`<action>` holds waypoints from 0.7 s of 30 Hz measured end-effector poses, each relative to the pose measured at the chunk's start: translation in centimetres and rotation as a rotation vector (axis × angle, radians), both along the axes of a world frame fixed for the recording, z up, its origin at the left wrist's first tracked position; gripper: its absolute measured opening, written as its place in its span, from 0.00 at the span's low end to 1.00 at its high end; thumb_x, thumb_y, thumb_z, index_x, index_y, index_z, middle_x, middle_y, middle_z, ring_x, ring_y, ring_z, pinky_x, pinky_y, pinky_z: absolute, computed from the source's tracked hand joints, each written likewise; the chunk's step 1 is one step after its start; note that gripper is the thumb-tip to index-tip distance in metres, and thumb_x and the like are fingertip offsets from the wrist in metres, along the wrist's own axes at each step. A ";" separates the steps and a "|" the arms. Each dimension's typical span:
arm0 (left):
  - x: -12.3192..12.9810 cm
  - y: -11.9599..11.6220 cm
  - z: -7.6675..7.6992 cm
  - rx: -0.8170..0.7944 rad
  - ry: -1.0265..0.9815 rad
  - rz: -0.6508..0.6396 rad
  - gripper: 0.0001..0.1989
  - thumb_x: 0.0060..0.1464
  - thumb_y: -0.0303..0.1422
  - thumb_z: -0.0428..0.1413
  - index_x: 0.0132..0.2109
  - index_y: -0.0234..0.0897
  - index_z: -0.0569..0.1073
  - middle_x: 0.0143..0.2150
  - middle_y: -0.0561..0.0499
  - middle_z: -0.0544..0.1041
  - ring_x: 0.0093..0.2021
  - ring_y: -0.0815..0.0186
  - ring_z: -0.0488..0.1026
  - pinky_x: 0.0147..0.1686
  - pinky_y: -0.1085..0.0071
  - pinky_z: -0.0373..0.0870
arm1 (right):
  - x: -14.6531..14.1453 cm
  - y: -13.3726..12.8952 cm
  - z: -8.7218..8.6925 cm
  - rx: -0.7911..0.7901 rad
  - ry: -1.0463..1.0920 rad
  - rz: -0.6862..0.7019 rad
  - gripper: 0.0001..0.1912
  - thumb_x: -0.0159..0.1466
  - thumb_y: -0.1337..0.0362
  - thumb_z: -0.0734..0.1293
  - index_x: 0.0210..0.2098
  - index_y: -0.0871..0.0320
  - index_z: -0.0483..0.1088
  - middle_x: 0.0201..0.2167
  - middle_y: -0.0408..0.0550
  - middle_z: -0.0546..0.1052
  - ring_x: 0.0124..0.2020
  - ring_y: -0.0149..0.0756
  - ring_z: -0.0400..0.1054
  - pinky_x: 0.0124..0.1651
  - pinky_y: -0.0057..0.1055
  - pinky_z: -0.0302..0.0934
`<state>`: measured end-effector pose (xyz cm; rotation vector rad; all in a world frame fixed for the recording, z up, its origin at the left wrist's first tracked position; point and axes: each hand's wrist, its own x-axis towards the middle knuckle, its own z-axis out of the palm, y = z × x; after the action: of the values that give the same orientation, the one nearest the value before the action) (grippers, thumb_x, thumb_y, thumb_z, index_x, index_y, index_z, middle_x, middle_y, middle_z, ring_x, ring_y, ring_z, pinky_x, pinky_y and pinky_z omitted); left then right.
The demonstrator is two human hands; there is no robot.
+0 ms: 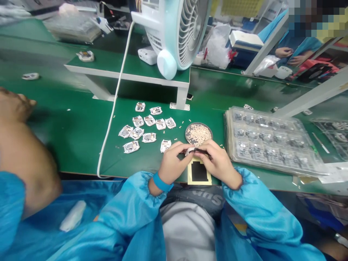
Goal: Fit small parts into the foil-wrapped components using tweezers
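My left hand (174, 161) pinches a small white watch-shaped casing (191, 149) near the front edge of the green table. My right hand (219, 163) meets it from the other side, its fingers closed on a thin dark tool (202, 150) whose tip touches the casing. Just beyond my hands stands a round dish (198, 133) full of tiny beige pieces. A yellow sheet with a black rectangle (199, 171) lies below my hands. Several similar open white casings (149, 137) are spread to the left, and one of them (165, 145) lies close to my left hand.
Stacked clear trays (272, 139) hold small parts at the right. A light blue fan (174, 36) stands on a raised green shelf (127, 74), its white cable (115, 94) running down to the table edge. Another person's arm (24, 156) reaches in at the left; a person's hands (292, 56) show across the table.
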<state>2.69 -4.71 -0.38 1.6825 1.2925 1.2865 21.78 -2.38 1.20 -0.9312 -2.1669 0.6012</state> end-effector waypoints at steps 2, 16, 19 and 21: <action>-0.4 0.2 0.6 -0.002 0.048 -0.012 0.09 0.60 0.30 0.59 0.46 0.40 0.82 0.37 0.49 0.79 0.37 0.64 0.74 0.38 0.69 0.71 | 0.1 0.4 0.3 -0.023 -0.010 0.007 0.06 0.72 0.63 0.64 0.48 0.53 0.71 0.40 0.50 0.74 0.42 0.39 0.70 0.42 0.35 0.66; -11.6 22.0 5.7 -0.243 0.586 0.409 0.21 0.59 0.38 0.62 0.53 0.25 0.74 0.47 0.40 0.80 0.53 0.54 0.72 0.57 0.58 0.65 | 0.3 2.3 -0.7 0.020 0.212 -0.348 0.10 0.71 0.61 0.65 0.46 0.56 0.77 0.38 0.50 0.73 0.38 0.38 0.70 0.39 0.36 0.66; -10.8 22.3 5.2 -0.231 0.614 0.382 0.19 0.57 0.37 0.63 0.51 0.28 0.76 0.48 0.38 0.80 0.57 0.49 0.71 0.59 0.53 0.63 | 0.4 1.5 0.0 0.039 0.314 -0.316 0.08 0.70 0.62 0.66 0.43 0.56 0.77 0.37 0.50 0.76 0.39 0.39 0.71 0.40 0.37 0.67; -9.9 22.3 4.7 -0.211 0.635 0.350 0.18 0.55 0.35 0.64 0.51 0.31 0.77 0.51 0.37 0.80 0.59 0.45 0.69 0.59 0.50 0.62 | 0.6 1.3 0.2 0.053 0.351 -0.297 0.09 0.70 0.62 0.66 0.37 0.56 0.77 0.35 0.51 0.76 0.38 0.40 0.71 0.42 0.38 0.67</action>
<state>-7.24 17.62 4.29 1.8321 2.0873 0.7602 22.34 -1.12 1.43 -1.0110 -1.6877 0.5142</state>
